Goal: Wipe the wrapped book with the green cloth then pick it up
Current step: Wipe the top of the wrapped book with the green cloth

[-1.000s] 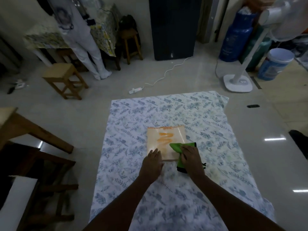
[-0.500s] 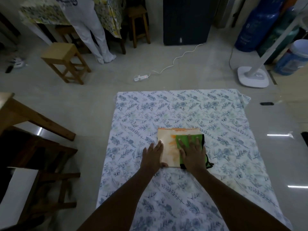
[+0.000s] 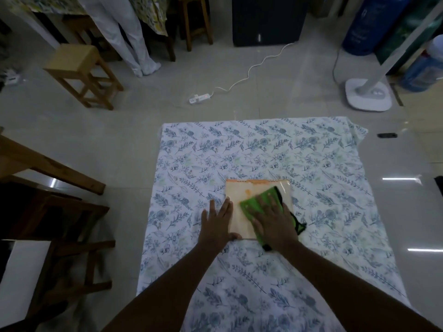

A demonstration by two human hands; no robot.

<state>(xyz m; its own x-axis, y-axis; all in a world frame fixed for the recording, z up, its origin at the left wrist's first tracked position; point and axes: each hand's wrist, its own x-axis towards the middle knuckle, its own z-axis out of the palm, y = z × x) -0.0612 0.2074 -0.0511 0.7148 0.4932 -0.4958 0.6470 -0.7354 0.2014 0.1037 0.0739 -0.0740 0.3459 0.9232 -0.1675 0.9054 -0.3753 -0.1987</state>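
Two hands work flat and spread: right hand pressing the green microfibre cloth on the glossy plastic-wrapped cream book, left hand bracing its left edge; the slick wrap could slide.

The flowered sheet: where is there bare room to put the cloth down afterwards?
The floral sheet lies bare beyond the wrapped book, and out to its right edge. It's crowded near the book, under the left hand, right hand and green cloth.
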